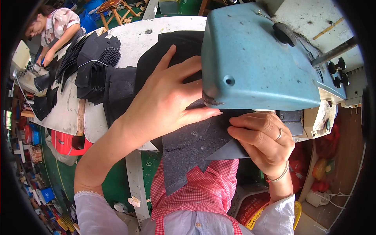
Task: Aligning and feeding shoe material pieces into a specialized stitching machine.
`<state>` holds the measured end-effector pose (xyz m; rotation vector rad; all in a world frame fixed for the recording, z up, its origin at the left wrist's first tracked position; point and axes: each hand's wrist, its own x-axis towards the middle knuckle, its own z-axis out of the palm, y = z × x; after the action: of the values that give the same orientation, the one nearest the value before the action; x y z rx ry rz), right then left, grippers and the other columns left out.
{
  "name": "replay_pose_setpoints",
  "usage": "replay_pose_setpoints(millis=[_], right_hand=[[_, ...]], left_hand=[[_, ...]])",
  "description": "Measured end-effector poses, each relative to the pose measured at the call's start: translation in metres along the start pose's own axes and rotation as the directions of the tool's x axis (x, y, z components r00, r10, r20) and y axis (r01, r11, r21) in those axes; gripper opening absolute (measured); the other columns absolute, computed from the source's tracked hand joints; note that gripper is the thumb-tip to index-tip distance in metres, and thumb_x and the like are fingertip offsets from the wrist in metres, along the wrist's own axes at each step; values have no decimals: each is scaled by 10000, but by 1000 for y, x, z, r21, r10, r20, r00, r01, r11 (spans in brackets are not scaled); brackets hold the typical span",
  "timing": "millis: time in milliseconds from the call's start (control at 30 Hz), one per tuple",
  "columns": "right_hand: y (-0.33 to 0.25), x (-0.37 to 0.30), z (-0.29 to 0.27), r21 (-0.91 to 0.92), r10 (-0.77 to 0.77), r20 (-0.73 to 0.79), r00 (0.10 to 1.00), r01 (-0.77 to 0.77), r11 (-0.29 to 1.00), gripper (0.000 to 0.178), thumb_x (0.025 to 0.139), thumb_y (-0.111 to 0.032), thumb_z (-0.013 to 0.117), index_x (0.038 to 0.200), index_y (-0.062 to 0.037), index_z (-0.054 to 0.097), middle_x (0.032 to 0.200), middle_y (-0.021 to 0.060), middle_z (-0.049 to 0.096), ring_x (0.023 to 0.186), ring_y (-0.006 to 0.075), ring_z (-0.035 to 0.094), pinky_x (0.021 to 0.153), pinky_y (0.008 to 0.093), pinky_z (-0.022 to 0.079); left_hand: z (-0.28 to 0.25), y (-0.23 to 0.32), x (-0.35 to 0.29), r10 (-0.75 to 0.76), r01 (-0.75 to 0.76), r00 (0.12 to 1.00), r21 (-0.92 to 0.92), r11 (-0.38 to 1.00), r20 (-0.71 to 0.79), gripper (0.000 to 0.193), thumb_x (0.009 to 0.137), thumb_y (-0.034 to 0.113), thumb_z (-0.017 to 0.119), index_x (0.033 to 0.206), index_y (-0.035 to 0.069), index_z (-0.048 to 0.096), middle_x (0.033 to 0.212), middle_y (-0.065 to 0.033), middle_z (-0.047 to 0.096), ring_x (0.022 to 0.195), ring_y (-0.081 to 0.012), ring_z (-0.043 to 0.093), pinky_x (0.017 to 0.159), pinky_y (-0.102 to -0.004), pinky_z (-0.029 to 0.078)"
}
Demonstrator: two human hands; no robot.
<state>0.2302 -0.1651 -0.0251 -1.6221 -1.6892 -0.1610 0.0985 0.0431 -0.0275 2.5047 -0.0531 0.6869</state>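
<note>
A black cut piece of fabric or leather lies at the table's front edge, its pointed end hanging over my lap. My left hand rests on the dark material with fingers spread, their tips partly hidden by the blue-green machine head. Just below that head, my right hand is closed, thumb and fingers pinching the piece's right side. A ring and a bracelet are on this hand and wrist. The spot where the machine meets the piece is hidden under the head. Beyond my left hand lies more black material.
Tied stacks of black cut pieces lie on the white table at the left. A co-worker bends over work at the far left. A red plastic container is below the table; a yellow basket stands at lower right.
</note>
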Motion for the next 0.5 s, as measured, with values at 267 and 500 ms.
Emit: replay_pose_setpoints(millis=[267, 500], right_hand=[[0, 7, -2, -111, 34, 6, 999, -33, 993, 279, 638, -21, 811, 913, -66, 784, 951, 52, 760, 852, 211, 723, 725, 320, 561], [1, 6, -2, -172, 72, 28, 997, -66, 983, 285, 673, -4, 806, 949, -65, 777, 972, 49, 763, 853, 219, 723, 746, 323, 567]], left_hand=[[-6, -10, 5, 44, -50, 998, 113, 992, 55, 394, 716, 170, 911, 1021, 12, 720, 986, -129, 741, 874, -315, 720, 812, -398, 570], [-2, -32, 10, 125, -124, 992, 66, 990, -16, 348, 784, 239, 800, 1086, 130, 666, 1195, -55, 587, 1142, -278, 607, 1082, -649, 384]])
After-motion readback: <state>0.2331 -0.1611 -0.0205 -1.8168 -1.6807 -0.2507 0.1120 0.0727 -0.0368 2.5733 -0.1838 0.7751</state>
